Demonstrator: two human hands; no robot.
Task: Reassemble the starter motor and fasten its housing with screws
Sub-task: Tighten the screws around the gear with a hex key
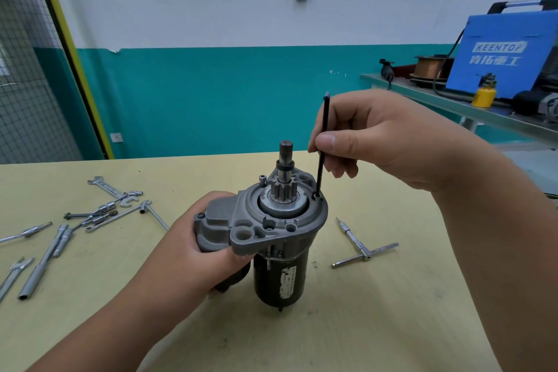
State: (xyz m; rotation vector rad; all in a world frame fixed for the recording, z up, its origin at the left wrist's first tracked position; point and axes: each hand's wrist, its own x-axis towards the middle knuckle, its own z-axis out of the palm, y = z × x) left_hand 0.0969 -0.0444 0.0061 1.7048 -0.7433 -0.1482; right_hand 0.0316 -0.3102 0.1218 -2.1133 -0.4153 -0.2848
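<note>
**Mechanical workshop**

A starter motor (280, 275) stands on a pale yellow workbench (392, 311) amid scattered wrenches (105, 187) and socket tools (45, 257). A side bench (401, 85) holds a blue KEENTOP welding machine (498, 69), a spool of copper wire (430, 67) and a yellow oil can (484, 96). A wire-mesh guard (27, 84) in a yellow frame lines the left, before a white and teal wall (226, 93).

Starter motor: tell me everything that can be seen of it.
The starter motor stands upright on the yellow table: dark cylindrical body with a worn label below, grey cast-metal housing above, toothed pinion and shaft pointing up. The left hand grips the housing's solenoid side. The right hand pinches a black hex key whose tip sits in a hole at the flange's right edge; a screw stands proud at the rear.
</note>
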